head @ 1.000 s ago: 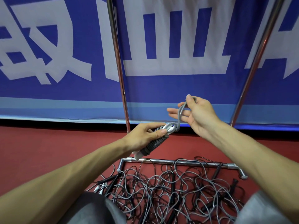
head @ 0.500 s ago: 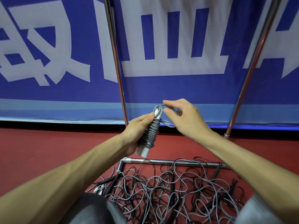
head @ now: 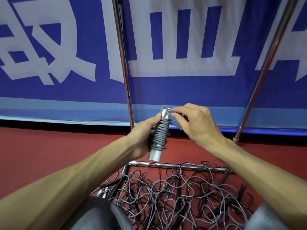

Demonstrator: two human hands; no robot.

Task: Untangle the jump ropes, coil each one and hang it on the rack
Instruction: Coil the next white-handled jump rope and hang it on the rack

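My left hand (head: 142, 136) grips a jump rope bundle (head: 159, 136): grey cord wound tightly around its white handles, held nearly upright in front of me. My right hand (head: 193, 122) pinches the loose end of the grey cord at the top of the bundle, fingers closed on a small loop. Below, on the red floor, lies a tangled pile of jump ropes (head: 179, 198) with grey and dark cords and black handles. The rack's chrome uprights (head: 123, 68) rise behind my hands, and its lower bar (head: 174, 165) runs just under the bundle.
A blue banner with large white characters (head: 166, 60) hangs close behind the rack. A second chrome upright (head: 264, 70) slants at the right. Red floor (head: 49, 150) stretches to the left. My grey-clad knees (head: 99, 214) sit at the bottom edge.
The bundle has turned from tilted to nearly upright in my left hand. My right hand came down from holding the cord out and closed on the cord end at the bundle's top.
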